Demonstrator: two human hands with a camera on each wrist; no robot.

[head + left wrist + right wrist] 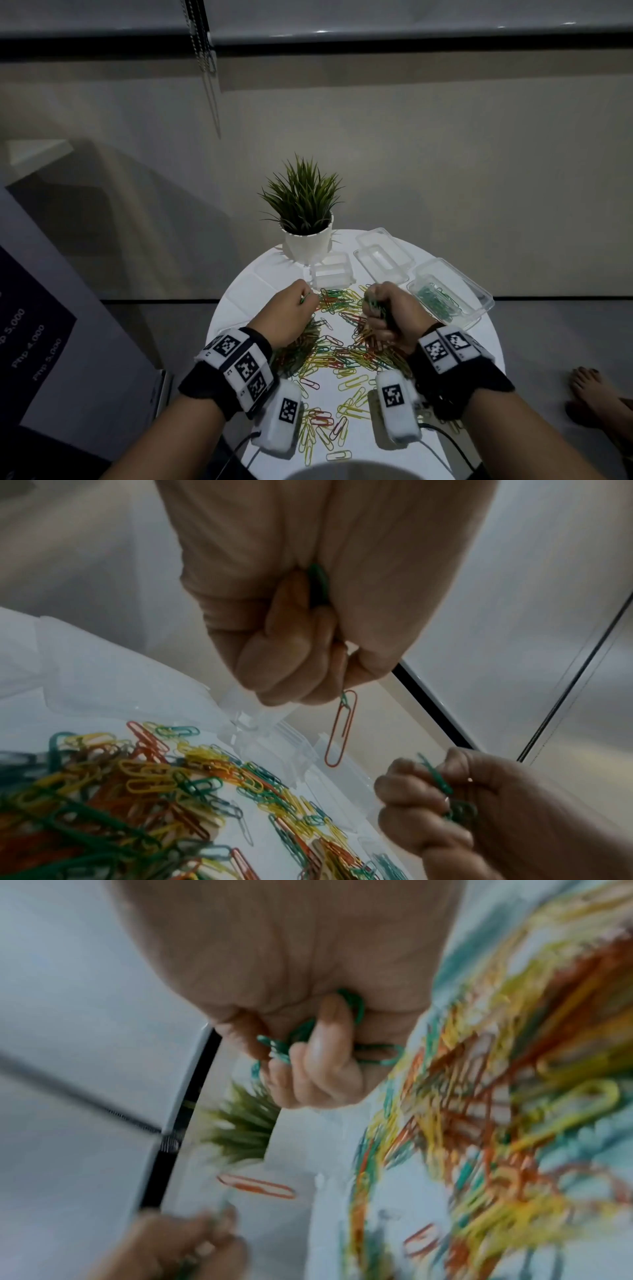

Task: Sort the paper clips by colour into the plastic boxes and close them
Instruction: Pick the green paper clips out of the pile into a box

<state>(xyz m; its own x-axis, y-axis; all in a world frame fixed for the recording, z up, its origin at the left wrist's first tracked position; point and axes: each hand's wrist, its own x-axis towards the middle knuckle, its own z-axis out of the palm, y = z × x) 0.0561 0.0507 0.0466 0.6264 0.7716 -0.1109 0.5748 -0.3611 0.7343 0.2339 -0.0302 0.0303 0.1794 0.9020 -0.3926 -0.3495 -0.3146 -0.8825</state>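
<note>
A heap of mixed paper clips [346, 346] in green, yellow, orange and pale colours covers the round white table [486, 346]. My left hand [291, 313] hovers over the heap's far left side and pinches green clips [318, 585]; an orange clip [341, 730] dangles hooked from them. My right hand [387, 318] is a fist over the heap's right side, gripping a bunch of green clips [346, 1039]. An open clear box [448, 298] at the right holds green clips. Two more clear boxes, one square [331, 274] and one oblong [383, 260], stand open behind the heap.
A potted plant [306, 219] in a white pot stands at the table's far edge, just behind the square box. Flat clear lids [246, 294] lie at the table's left. A bare foot [596, 401] shows on the floor at right. Cables trail off the near edge.
</note>
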